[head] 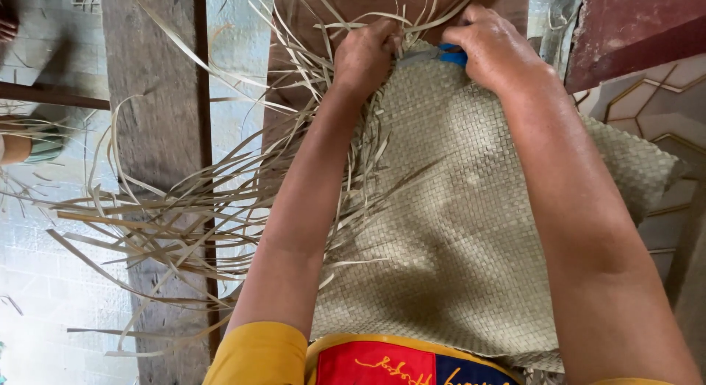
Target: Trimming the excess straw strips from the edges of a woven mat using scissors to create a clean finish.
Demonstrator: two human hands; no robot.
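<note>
A pale woven mat [471,230] of flat plant strips lies in front of me, with long loose strips [191,216] fanning out from its left edge. At the mat's far edge my left hand [364,58] pinches a bunch of those strips. My right hand [493,50] is closed around a tool with a blue handle [452,55], whose metal part points toward my left hand at the mat's edge. Both forearms reach forward over the mat.
A weathered wooden post [158,135] stands at the left over a pale tiled floor [44,282]. A dark red board [632,25] and patterned tiles [654,105] are at the upper right. Part of another person shows at the far left edge [18,146].
</note>
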